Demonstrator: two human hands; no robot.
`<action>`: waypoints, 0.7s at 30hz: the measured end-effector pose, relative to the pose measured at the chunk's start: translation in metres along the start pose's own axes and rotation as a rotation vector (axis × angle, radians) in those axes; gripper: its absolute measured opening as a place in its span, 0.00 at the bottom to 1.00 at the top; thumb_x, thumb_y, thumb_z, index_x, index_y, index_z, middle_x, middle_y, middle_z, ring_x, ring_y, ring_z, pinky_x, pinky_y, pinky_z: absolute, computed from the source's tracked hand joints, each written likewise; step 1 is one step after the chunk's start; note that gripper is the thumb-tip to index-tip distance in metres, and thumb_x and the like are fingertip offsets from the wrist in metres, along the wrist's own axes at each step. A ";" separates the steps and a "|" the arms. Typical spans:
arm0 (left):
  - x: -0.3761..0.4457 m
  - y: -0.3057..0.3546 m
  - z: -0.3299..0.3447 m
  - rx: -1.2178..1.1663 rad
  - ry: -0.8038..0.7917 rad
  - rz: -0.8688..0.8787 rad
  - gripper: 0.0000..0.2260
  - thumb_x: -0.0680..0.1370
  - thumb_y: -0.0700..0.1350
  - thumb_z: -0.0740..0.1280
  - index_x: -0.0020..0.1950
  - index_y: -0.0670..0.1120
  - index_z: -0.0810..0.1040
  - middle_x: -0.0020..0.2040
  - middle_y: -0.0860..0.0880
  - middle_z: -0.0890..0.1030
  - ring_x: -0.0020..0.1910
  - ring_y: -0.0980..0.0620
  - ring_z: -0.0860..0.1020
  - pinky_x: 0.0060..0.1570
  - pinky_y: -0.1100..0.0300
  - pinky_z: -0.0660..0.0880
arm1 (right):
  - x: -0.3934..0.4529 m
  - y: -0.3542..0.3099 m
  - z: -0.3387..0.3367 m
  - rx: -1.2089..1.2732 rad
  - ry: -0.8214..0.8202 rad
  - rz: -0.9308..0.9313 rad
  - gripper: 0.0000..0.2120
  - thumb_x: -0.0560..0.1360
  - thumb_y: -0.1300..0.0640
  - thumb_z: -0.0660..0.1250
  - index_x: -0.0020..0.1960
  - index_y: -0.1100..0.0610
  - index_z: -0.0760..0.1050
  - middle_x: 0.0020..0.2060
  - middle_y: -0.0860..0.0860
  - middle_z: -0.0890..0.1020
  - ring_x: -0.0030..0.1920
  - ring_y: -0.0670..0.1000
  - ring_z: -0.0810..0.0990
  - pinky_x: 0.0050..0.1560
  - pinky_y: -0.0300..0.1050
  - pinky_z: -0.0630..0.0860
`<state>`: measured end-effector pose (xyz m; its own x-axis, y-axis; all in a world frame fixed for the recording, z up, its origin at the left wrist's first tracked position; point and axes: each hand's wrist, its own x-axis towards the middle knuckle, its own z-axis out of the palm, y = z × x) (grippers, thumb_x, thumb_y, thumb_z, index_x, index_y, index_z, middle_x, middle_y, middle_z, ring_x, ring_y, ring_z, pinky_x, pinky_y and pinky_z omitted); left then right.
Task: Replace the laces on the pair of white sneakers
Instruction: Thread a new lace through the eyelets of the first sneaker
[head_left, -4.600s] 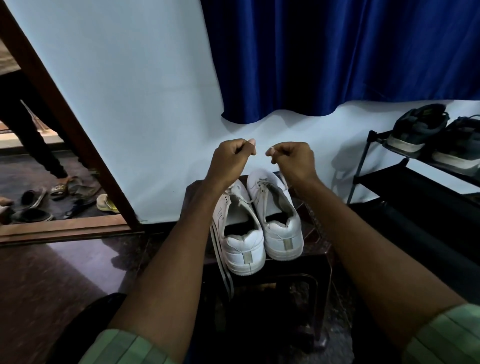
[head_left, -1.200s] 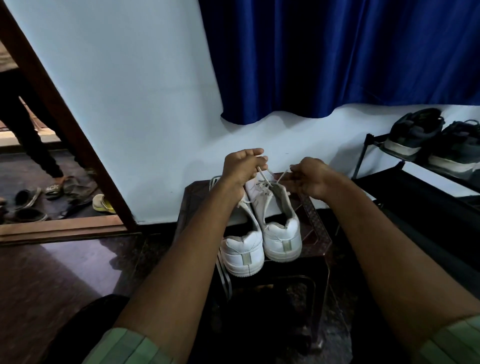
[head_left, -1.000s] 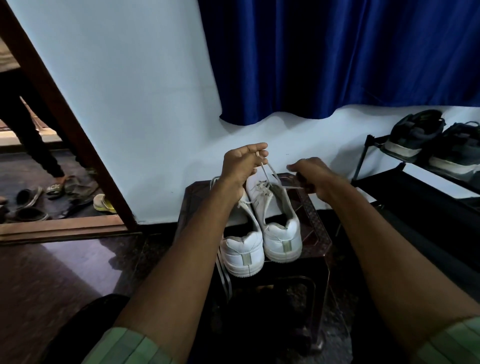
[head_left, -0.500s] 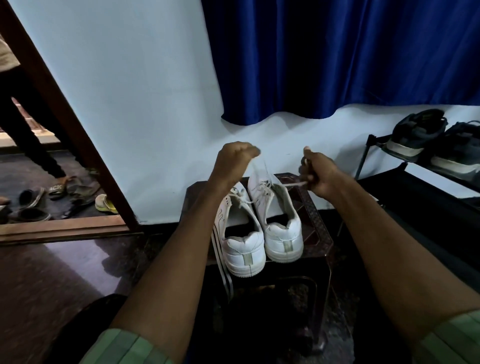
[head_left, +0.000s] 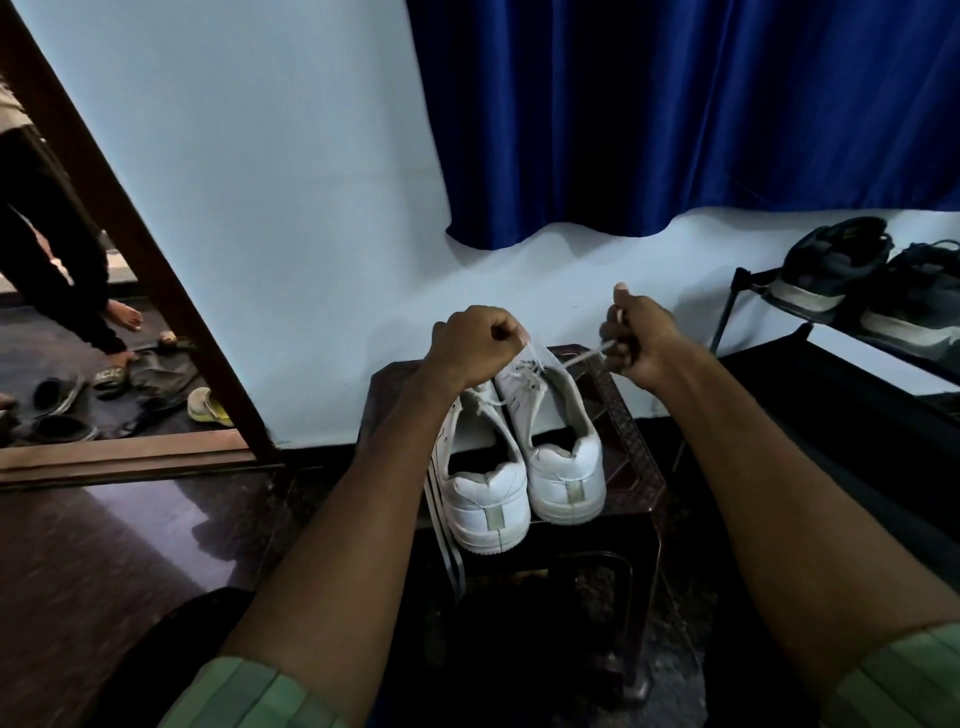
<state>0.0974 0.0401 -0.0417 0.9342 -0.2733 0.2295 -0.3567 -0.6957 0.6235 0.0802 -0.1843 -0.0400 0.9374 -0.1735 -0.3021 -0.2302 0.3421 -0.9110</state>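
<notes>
Left hand (head_left: 475, 343) and right hand (head_left: 636, 338) each grip a lace (head_left: 582, 358) end taut above the right sneaker (head_left: 561, 457).

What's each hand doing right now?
Left hand: closed, pinching one lace end.
Right hand: closed, gripping the other lace end.
</notes>
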 end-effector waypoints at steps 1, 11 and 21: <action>0.000 -0.002 0.000 0.054 -0.033 -0.011 0.05 0.77 0.54 0.72 0.44 0.56 0.85 0.41 0.65 0.83 0.49 0.58 0.83 0.65 0.45 0.75 | -0.004 0.000 -0.004 -0.161 0.032 -0.046 0.20 0.83 0.44 0.66 0.37 0.53 0.69 0.25 0.48 0.67 0.23 0.46 0.60 0.24 0.38 0.57; -0.001 0.000 0.001 0.199 -0.060 -0.027 0.05 0.77 0.52 0.73 0.47 0.53 0.88 0.35 0.62 0.78 0.46 0.53 0.80 0.64 0.46 0.75 | -0.003 0.002 0.011 -0.163 -0.182 -0.034 0.15 0.78 0.46 0.73 0.44 0.57 0.76 0.38 0.54 0.80 0.30 0.48 0.74 0.29 0.42 0.74; -0.005 -0.001 0.001 0.067 -0.193 -0.123 0.07 0.74 0.53 0.75 0.42 0.50 0.85 0.33 0.53 0.86 0.34 0.56 0.86 0.57 0.52 0.82 | -0.014 0.004 0.000 -0.897 -0.207 0.035 0.22 0.72 0.45 0.78 0.26 0.55 0.79 0.23 0.48 0.72 0.24 0.47 0.64 0.30 0.40 0.60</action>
<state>0.0927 0.0412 -0.0443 0.9534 -0.3016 0.0035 -0.2465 -0.7724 0.5854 0.0660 -0.1803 -0.0397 0.9343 0.0220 -0.3557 -0.2943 -0.5151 -0.8050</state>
